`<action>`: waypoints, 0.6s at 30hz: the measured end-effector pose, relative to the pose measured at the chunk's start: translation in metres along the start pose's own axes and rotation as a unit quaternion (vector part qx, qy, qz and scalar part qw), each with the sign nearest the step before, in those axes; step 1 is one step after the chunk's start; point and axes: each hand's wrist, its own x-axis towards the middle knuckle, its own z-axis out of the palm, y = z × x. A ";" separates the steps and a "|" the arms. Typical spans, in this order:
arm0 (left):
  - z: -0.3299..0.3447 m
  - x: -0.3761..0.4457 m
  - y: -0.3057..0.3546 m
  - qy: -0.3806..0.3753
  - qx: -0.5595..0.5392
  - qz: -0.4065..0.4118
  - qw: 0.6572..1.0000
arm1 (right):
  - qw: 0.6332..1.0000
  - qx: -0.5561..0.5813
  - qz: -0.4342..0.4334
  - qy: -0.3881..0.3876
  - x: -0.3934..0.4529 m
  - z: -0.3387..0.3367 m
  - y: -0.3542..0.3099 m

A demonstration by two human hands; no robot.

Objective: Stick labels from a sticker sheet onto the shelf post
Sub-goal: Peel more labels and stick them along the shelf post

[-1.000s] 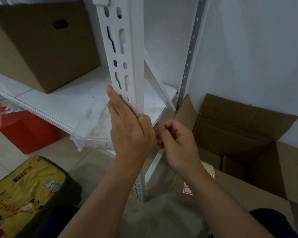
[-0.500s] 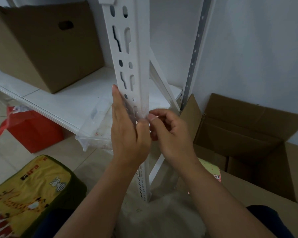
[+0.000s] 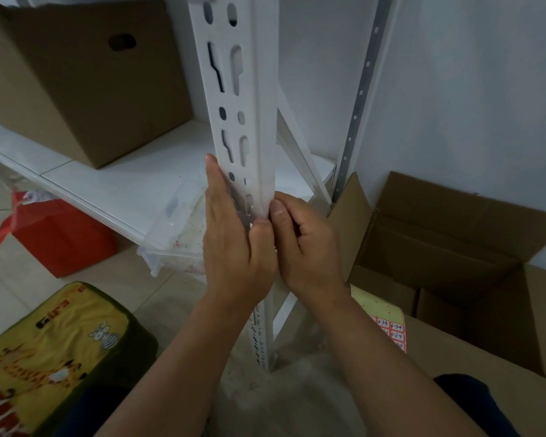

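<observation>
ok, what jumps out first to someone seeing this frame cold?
Both hands meet at center on the white slotted shelf post: the left hand lies flat along its face, the right hand pinches at its edge. A sticker sheet with red labels lies lower right on a cardboard box.

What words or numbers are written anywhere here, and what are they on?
"6-13", "6-24", "F-24": handwritten, roughly legible, on the red-bordered labels of the sticker sheet lying on the flat cardboard.
Black logo on the yellow cushion: too blurred to read.
Shelf post, cardboard box on the shelf, red bag: no text visible.
</observation>
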 end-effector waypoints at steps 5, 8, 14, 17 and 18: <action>-0.001 -0.002 0.000 -0.005 -0.005 -0.005 1.000 | 1.000 0.005 0.000 -0.018 0.001 -0.003 0.004; -0.002 -0.001 0.000 -0.011 -0.001 -0.012 1.000 | 0.999 -0.012 -0.013 -0.036 0.003 -0.006 0.006; -0.001 -0.002 -0.002 -0.015 -0.004 -0.008 1.000 | 0.999 -0.032 -0.014 -0.029 0.005 -0.006 0.006; -0.002 -0.002 -0.001 -0.020 -0.013 -0.007 1.000 | 0.998 -0.010 -0.004 -0.063 0.007 -0.010 0.007; -0.003 -0.002 -0.001 -0.021 -0.013 -0.007 1.000 | 0.998 -0.018 -0.003 -0.067 0.008 -0.011 0.008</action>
